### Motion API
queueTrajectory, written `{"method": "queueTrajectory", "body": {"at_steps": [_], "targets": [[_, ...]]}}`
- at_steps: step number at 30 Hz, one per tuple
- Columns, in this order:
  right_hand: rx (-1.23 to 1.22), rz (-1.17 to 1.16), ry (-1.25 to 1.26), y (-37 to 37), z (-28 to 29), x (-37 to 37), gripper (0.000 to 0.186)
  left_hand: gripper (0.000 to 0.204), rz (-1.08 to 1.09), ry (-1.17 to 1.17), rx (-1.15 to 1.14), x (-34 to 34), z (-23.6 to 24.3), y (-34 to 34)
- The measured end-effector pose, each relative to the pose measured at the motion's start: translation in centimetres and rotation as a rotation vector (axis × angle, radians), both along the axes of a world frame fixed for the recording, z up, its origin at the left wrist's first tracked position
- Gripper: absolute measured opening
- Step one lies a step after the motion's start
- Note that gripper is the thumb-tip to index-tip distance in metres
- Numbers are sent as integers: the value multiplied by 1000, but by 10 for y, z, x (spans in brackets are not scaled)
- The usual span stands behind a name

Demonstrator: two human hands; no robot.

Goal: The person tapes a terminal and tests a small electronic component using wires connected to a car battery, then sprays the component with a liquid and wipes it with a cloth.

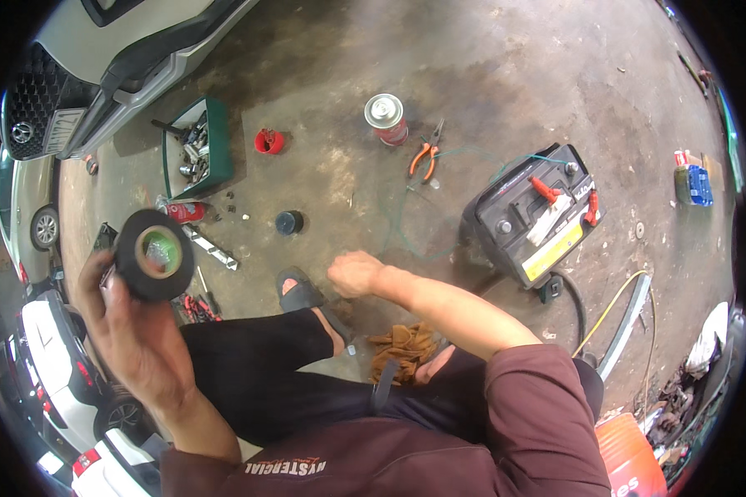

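Tape roll (130, 248), left of frame, flat face showing, pinched at its lower-left rim by left hand (143, 344), sits left of and apart from right hand (355, 274), mid-frame, fingers curled, can't tell if closed.

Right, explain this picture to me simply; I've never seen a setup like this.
There's no machine here, just a person's own two bare hands. The view comes from a wide fisheye camera on the person's head, looking down, so straight edges bend near the rim. The left hand holds up a roll of black tape. The right hand is curled; I can't tell whether its fingers hold anything. On the floor lie pliers with orange handles, beside a can, a green box of metal tools, and a dark battery.
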State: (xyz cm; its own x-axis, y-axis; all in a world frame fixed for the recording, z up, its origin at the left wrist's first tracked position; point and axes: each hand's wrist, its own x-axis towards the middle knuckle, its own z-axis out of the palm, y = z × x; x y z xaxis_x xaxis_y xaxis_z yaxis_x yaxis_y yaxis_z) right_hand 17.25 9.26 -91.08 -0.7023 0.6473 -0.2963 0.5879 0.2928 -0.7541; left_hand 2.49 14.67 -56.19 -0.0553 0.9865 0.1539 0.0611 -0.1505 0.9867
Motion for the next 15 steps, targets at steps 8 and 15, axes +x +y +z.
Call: {"method": "queueTrajectory", "body": {"at_steps": [8,15], "targets": [[39,-449,55,26,-26,1,37,34,-259,157,-48,1,-9,70],[98,-468,-76,57,-60,46,25,30,-227,213,-182,-6,-21,56]]}}
